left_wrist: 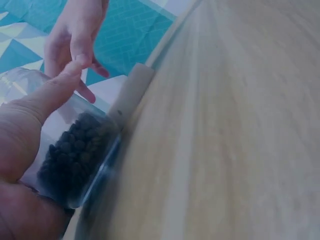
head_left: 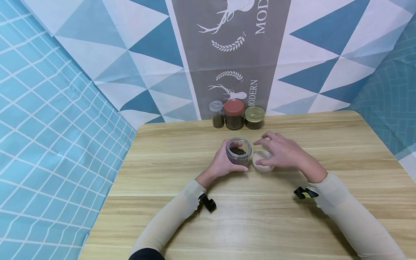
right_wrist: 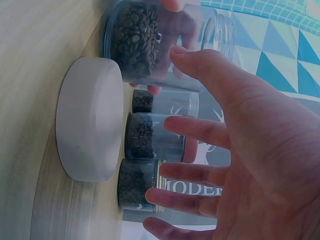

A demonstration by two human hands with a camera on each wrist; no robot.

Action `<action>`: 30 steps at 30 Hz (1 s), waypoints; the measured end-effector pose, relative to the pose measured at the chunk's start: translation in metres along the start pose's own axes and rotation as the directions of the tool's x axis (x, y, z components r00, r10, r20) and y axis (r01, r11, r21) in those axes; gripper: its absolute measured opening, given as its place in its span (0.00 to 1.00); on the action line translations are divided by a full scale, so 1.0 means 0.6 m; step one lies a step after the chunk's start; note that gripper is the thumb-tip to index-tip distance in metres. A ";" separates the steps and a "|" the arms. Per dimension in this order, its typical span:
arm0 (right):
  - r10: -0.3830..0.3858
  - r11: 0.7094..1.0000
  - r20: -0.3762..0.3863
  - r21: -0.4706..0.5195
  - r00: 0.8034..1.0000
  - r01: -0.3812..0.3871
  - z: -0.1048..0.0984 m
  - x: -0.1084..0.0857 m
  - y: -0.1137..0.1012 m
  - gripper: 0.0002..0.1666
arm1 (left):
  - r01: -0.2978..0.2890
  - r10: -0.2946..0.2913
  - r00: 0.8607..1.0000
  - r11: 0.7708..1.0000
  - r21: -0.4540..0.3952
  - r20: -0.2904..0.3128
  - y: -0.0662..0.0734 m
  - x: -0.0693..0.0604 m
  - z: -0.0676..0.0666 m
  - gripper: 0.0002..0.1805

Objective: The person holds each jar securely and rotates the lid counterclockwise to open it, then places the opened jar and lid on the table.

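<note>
An uncapped glass jar (head_left: 239,161) stands on the wooden table, partly filled with dark, bean-like pieces. My left hand (head_left: 221,161) grips it from the left side, thumb across the near face. Just right of the jar lies a round whitish lid (head_left: 264,168), which also shows as a thick disc (right_wrist: 90,120) in the right wrist view. Over that lid hovers my right hand (head_left: 286,152), fingers spread and holding nothing. A gap between its fingers and the lid is visible in the right wrist view. The left wrist view shows the jar's dark contents (left_wrist: 77,155) through the glass.
Three closed jars line the table's back edge: a slim one with a clear cap (head_left: 217,115), one with a red lid (head_left: 234,108) and a low one with a gold-green lid (head_left: 255,115). A patterned cloth backdrop (head_left: 227,57) rises behind the wooden table (head_left: 227,224).
</note>
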State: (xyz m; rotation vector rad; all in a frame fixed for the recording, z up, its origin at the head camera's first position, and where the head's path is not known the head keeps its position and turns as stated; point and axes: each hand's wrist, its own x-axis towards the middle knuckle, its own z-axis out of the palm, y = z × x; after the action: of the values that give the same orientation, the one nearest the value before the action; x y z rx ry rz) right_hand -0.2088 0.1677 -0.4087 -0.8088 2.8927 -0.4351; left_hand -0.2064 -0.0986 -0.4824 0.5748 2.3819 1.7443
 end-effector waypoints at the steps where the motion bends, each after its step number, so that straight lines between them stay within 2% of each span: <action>1: -0.001 1.000 0.001 0.000 1.000 0.001 -0.001 0.000 -0.001 0.43 | 0.002 -0.002 1.000 1.000 0.002 0.007 0.001 0.001 -0.001 0.57; 7: -0.002 1.000 0.003 0.000 1.000 0.002 -0.004 -0.001 -0.002 0.43 | 0.013 -0.013 1.000 1.000 0.010 0.019 0.000 0.001 0.000 0.58; 21: -0.013 1.000 0.001 0.000 1.000 0.013 0.001 0.000 -0.001 0.42 | 0.017 -0.017 1.000 0.999 0.051 0.001 -0.004 -0.001 0.001 0.60; 25: -0.012 1.000 -0.001 0.002 1.000 0.012 0.001 0.001 -0.001 0.42 | 0.027 -0.027 1.000 0.999 0.043 -0.007 0.002 -0.006 -0.003 0.60; 30: -0.015 1.000 0.000 0.003 1.000 0.015 0.000 0.001 0.000 0.42 | 0.036 -0.036 0.999 0.999 0.033 -0.016 0.014 -0.012 -0.013 0.55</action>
State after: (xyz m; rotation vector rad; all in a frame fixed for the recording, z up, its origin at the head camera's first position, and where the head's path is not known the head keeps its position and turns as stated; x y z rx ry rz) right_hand -0.2093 0.1672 -0.4084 -0.8305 2.8868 -0.4408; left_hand -0.2004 -0.1060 -0.4728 0.5218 2.4198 1.7038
